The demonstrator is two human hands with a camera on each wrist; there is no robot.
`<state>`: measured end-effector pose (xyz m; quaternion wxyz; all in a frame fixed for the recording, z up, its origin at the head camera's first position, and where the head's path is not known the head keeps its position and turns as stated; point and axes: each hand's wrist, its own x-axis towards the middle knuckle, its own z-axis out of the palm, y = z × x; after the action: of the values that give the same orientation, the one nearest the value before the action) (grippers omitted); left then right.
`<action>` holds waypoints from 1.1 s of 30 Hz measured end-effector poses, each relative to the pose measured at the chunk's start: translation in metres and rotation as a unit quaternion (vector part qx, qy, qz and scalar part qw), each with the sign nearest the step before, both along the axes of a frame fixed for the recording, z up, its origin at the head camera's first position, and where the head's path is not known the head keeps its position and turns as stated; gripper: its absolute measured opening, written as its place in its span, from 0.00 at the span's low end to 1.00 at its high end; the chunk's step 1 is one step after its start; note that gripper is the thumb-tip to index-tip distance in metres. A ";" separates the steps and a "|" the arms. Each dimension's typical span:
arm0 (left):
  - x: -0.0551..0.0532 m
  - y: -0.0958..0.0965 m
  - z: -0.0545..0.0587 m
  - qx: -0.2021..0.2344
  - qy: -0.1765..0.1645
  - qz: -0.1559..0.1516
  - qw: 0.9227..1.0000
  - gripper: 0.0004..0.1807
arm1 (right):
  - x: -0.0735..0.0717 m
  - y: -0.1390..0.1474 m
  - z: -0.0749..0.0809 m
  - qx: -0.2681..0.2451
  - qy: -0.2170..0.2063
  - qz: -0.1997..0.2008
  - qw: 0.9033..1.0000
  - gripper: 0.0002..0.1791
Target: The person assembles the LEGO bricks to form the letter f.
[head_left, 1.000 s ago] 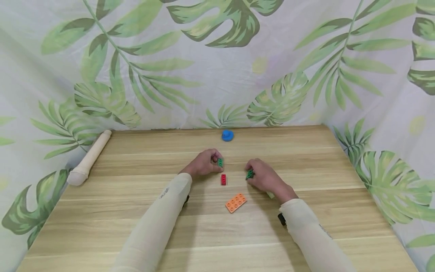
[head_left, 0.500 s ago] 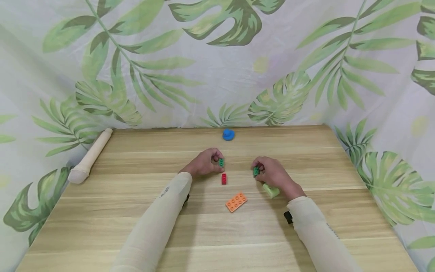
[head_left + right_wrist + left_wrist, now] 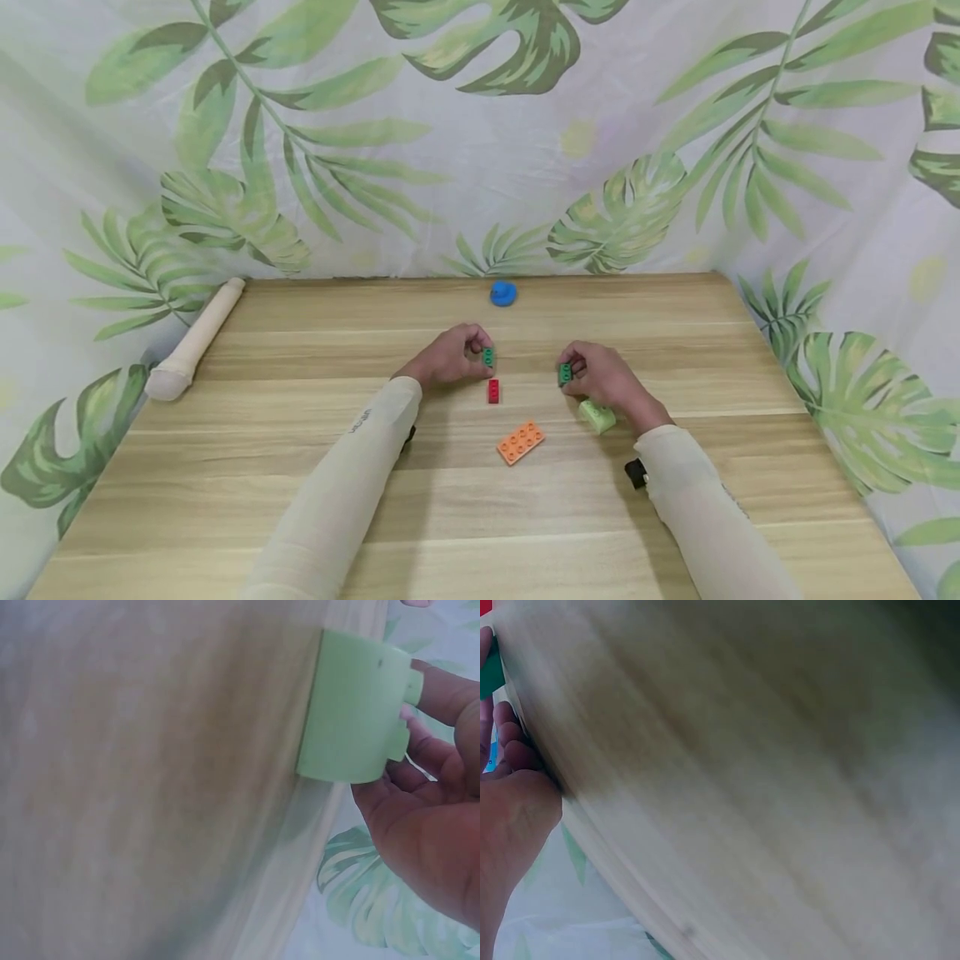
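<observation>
In the head view my left hand [image 3: 450, 354] pinches a small green toy brick [image 3: 488, 357] between thumb and fingers, studs showing. A red brick [image 3: 493, 392] lies just in front of that hand. To the right, a second green brick [image 3: 566, 373] is pinched in my right hand [image 3: 602, 377]. Close below the right hand sits a light green brick [image 3: 597, 416], whose curved side [image 3: 356, 709] fills part of the right wrist view. An orange eight-stud brick [image 3: 521, 442] lies nearer me, between the forearms. The left wrist view catches only the edge of the held green brick [image 3: 491, 671].
A blue rubber duck [image 3: 503, 293] stands near the back edge of the wooden table [image 3: 480, 517]. Along the left edge lies a pale, microphone-shaped object [image 3: 197, 337]. Leaf-patterned cloth [image 3: 480, 150] hangs behind and beside the table.
My right hand has shifted right with its green brick, which now shows its studs upright. The light green brick has come into fuller view. My left hand has stayed nearly still.
</observation>
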<state>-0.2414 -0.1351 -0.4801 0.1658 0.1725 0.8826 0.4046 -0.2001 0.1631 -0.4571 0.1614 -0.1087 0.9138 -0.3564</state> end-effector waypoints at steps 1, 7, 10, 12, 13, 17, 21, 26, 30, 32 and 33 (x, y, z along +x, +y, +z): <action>0.000 0.000 0.000 -0.002 -0.001 0.001 1.000 0.19 | 0.000 0.000 0.000 -0.003 -0.001 0.000 1.000 0.17; 0.000 0.000 0.002 -0.002 -0.003 -0.001 1.000 0.19 | -0.002 0.002 0.000 -0.008 -0.004 0.000 1.000 0.18; 0.000 0.000 0.001 0.001 -0.005 -0.001 1.000 0.21 | -0.003 0.002 -0.001 -0.007 -0.003 0.001 1.000 0.18; 0.000 -0.001 0.001 -0.001 -0.001 -0.002 1.000 0.21 | -0.003 0.002 -0.001 -0.007 -0.003 0.001 1.000 0.18; -0.001 -0.001 0.000 -0.002 -0.001 -0.002 1.000 0.21 | -0.004 0.002 -0.001 -0.008 -0.004 0.001 1.000 0.18; -0.001 -0.001 -0.001 -0.008 0.004 -0.006 1.000 0.20 | -0.004 0.002 -0.001 -0.010 -0.006 0.003 1.000 0.18; -0.001 0.000 -0.001 -0.008 0.003 -0.010 1.000 0.19 | -0.004 0.004 -0.001 -0.013 -0.008 0.001 1.000 0.18; 0.000 0.000 0.000 -0.009 0.001 -0.006 1.000 0.19 | -0.004 0.005 -0.001 -0.020 -0.008 0.001 1.000 0.18; 0.000 -0.001 0.001 -0.010 -0.006 -0.002 1.000 0.19 | -0.004 0.005 -0.002 -0.024 -0.011 0.001 1.000 0.19; 0.000 -0.001 0.001 -0.009 -0.008 -0.003 1.000 0.19 | -0.005 0.005 -0.002 -0.025 -0.012 -0.001 1.000 0.19; 0.000 -0.001 0.001 -0.009 -0.008 -0.004 1.000 0.19 | -0.005 0.005 -0.002 -0.025 -0.013 -0.002 1.000 0.19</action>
<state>-0.2412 -0.1359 -0.4794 0.1760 0.1718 0.8842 0.3971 -0.2047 0.1676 -0.4595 0.1695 -0.1066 0.9026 -0.3812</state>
